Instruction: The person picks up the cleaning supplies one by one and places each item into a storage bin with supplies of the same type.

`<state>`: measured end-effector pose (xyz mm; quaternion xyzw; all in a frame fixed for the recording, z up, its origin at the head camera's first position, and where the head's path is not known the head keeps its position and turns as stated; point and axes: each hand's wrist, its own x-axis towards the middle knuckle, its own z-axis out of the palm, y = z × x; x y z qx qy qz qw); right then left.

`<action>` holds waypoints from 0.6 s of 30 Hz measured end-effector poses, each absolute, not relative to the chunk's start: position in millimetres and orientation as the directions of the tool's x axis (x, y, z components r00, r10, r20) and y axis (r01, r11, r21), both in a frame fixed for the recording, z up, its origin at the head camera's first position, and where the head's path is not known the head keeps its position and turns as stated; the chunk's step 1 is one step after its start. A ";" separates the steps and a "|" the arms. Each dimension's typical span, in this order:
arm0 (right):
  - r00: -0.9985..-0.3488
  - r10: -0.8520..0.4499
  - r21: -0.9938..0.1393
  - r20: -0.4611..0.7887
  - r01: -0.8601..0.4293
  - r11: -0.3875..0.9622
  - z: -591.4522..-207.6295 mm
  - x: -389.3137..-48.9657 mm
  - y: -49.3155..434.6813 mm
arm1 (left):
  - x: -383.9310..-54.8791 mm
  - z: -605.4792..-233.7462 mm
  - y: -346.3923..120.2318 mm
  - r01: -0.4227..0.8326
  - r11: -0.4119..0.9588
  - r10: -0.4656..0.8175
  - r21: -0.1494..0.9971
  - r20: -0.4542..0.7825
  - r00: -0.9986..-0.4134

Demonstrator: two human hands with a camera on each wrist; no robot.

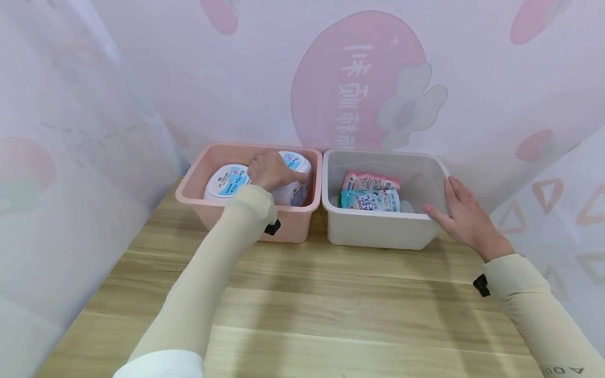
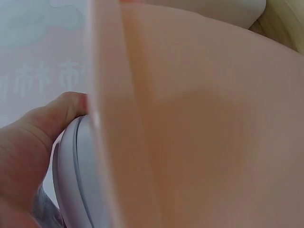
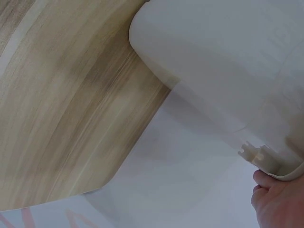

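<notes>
My left hand reaches into a pink plastic bin and grips a white tub with a blue label on its lid. In the left wrist view the thumb lies over the edge of the tub, and the bin's wall hides much of it. A second white tub sits to the left of this hand. At the right, my right hand holds the right rim of an off-white bin, its thumb at the front corner. The right wrist view shows curled fingers at that rim.
Inside the off-white bin lie a pink pouch and a blue-and-white pouch. Both bins stand side by side at the back of a wooden table, against a printed curtain. More curtain closes off the left and right sides.
</notes>
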<state>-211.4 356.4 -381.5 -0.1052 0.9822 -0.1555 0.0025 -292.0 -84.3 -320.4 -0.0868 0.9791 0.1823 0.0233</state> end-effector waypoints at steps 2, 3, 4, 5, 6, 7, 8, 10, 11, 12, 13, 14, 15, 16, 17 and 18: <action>-0.978 -0.206 -0.307 0.024 -0.204 0.930 -381.8 -211.5 356.7 | -292.4 -322.3 -83.0 -0.181 0.922 -0.162 0.342 -0.085 -0.983; -0.979 -0.205 -0.307 0.021 -0.201 0.930 -381.9 -211.4 356.8 | -292.4 -323.0 -82.5 -0.181 0.923 -0.161 0.339 -0.088 -0.983; -0.979 -0.203 -0.308 0.018 -0.199 0.930 -381.9 -211.4 356.9 | -292.4 -323.9 -82.1 -0.182 0.923 -0.160 0.339 -0.091 -0.983; -0.979 -0.203 -0.309 0.017 -0.198 0.930 -381.9 -211.3 356.8 | -292.3 -324.8 -81.8 -0.182 0.922 -0.159 0.341 -0.096 -0.983; -0.979 -0.202 -0.309 0.016 -0.197 0.930 -381.8 -211.2 356.6 | -292.1 -325.5 -81.9 -0.184 0.923 -0.159 0.339 -0.101 -0.982; -0.979 -0.202 -0.310 0.015 -0.197 0.930 -381.6 -211.1 356.3 | -292.1 -326.5 -82.1 -0.185 0.924 -0.158 0.336 -0.105 -0.982; -0.979 -0.203 -0.310 0.016 -0.197 0.930 -381.3 -210.9 356.0 | -291.9 -327.4 -82.3 -0.185 0.925 -0.158 0.332 -0.108 -0.982; -0.979 -0.204 -0.310 0.018 -0.199 0.930 -380.6 -210.6 355.3 | -291.7 -329.4 -82.6 -0.187 0.926 -0.158 0.327 -0.114 -0.981; -0.979 -0.205 -0.309 0.018 -0.200 0.930 -380.2 -210.4 355.1 | -291.5 -330.4 -82.7 -0.187 0.927 -0.157 0.325 -0.115 -0.981; -0.979 -0.205 -0.309 0.017 -0.200 0.930 -379.7 -210.2 354.9 | -291.4 -331.2 -82.7 -0.187 0.929 -0.157 0.320 -0.115 -0.981; -0.979 -0.205 -0.310 0.017 -0.200 0.930 -379.3 -210.0 354.9 | -291.3 -332.0 -82.4 -0.186 0.930 -0.157 0.317 -0.115 -0.981; -0.979 -0.205 -0.309 0.017 -0.200 0.930 -378.9 -209.8 355.0 | -291.0 -332.6 -82.1 -0.186 0.930 -0.157 0.317 -0.114 -0.981; -0.979 -0.205 -0.310 0.018 -0.200 0.929 -378.5 -209.6 355.1 | -290.6 -333.0 -81.6 -0.186 0.930 -0.157 0.317 -0.115 -0.981; -0.979 -0.204 -0.312 0.018 -0.200 0.929 -378.2 -209.5 355.2 | -290.3 -333.4 -81.2 -0.185 0.932 -0.156 0.313 -0.113 -0.981; -0.979 -0.205 -0.312 0.021 -0.201 0.928 -378.0 -209.4 355.4 | -289.8 -333.7 -80.6 -0.181 0.934 -0.154 0.306 -0.112 -0.982; -0.979 -0.205 -0.313 0.022 -0.201 0.928 -377.9 -209.3 355.7 | -289.2 -333.9 -80.2 -0.179 0.937 -0.152 0.299 -0.113 -0.982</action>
